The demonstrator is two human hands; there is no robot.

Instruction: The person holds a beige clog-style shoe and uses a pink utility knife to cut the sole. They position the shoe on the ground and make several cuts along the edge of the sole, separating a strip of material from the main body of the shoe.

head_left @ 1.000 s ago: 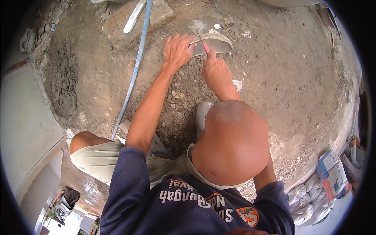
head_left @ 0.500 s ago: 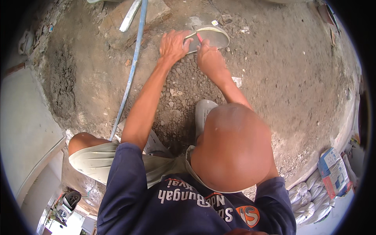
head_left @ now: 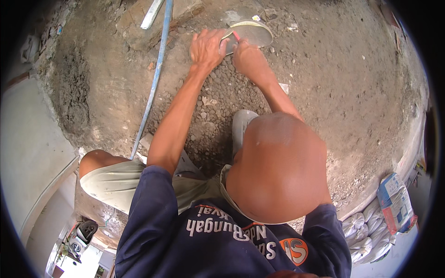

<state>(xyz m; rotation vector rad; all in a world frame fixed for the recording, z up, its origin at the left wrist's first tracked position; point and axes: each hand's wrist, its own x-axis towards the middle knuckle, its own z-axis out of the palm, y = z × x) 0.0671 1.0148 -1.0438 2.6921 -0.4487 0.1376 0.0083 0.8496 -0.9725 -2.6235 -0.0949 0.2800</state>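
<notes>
On the ground ahead of me lies a flat grey piece (head_left: 257,34) with a rounded right end and a pale raised rim. My left hand (head_left: 206,48) grips its left end, fingers along the far side and thumb on the near side. My right hand (head_left: 248,58) is closed around a slim red tool (head_left: 236,36). The red part pokes out past the fingers and meets the rim where it dips. The rest of the tool is hidden in my fist, so its kind does not show.
A long bluish pipe (head_left: 157,78) runs along the left, near a white strip (head_left: 152,14). Pebbles (head_left: 218,95) cover the soil between my arms. My bent knee (head_left: 282,157) rises at the right. White sacks (head_left: 368,229) and a blue-and-white bag (head_left: 395,201) stand at lower right.
The grey piece and both hands sit slightly higher in the view, as the whole ground has shifted up. Both grips look the same, with the red tool still at the rim.
</notes>
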